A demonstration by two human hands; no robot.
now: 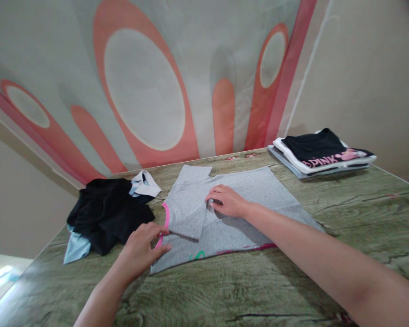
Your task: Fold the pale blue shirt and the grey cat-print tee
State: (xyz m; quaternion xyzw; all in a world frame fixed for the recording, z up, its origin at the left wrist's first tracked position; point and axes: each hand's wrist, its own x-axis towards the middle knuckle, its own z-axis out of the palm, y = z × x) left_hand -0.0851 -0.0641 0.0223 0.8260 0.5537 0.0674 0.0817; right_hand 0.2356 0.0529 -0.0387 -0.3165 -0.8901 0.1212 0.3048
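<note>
1. Clock centred on the shirt, 12 away from me. Dark clothes pile (109, 218), heaped at 9 o'clock, just beside the collar; no room there.
2. Left grip (141, 243): part open at the shirt's 8 o'clock, fingertips at the pink collar (167, 215), thumb apart. Can't tell if cloth is pinched. The nearer hand to the neck end.
3. Grey shirt (231, 231): flat before me, long axis roughly 9 to 3, collar left, hem right. Near edge looks like a fold.
4. Right grip (230, 201): on the shirt's middle, fingers curled at a sleeve flap's edge (204, 218); closure unclear. Forearm crosses from 4 o'clock.
5. Surface (361, 213): wood grain shows from 3 to 7, room to slide. Back edge at 12.
6. Folded stack (323, 152): 2 o'clock, apart from the hem.
</note>
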